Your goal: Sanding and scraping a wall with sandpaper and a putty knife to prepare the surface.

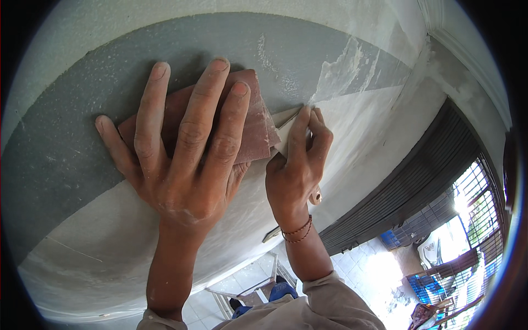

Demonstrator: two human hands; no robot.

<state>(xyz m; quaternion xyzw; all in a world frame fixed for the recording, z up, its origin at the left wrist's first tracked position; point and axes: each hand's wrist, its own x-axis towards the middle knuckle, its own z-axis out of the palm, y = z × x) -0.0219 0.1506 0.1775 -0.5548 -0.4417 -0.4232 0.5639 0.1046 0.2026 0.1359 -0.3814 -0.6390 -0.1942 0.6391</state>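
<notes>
My left hand [190, 148] is spread over a folded sheet of reddish-brown sandpaper [256, 129], holding it flat to the wall with the fingers across it; the thumb is mostly hidden. Right beside the sheet's edge, my right hand [300, 157] is closed round a putty knife. Its pale blade [284, 124] lies close to the wall and partly behind the sandpaper, and the handle end [315, 196], with a hole in it, pokes out below the hand. The wall carries a curved grey band [220, 38] with whitish filler smears [344, 69] to the right.
A dark ribbed shutter [407, 176] runs along the right. Past it are a barred grille [478, 192] and a white vehicle [440, 247]. Far below lie floor tiles [352, 267] and a metal frame [242, 291] near my legs.
</notes>
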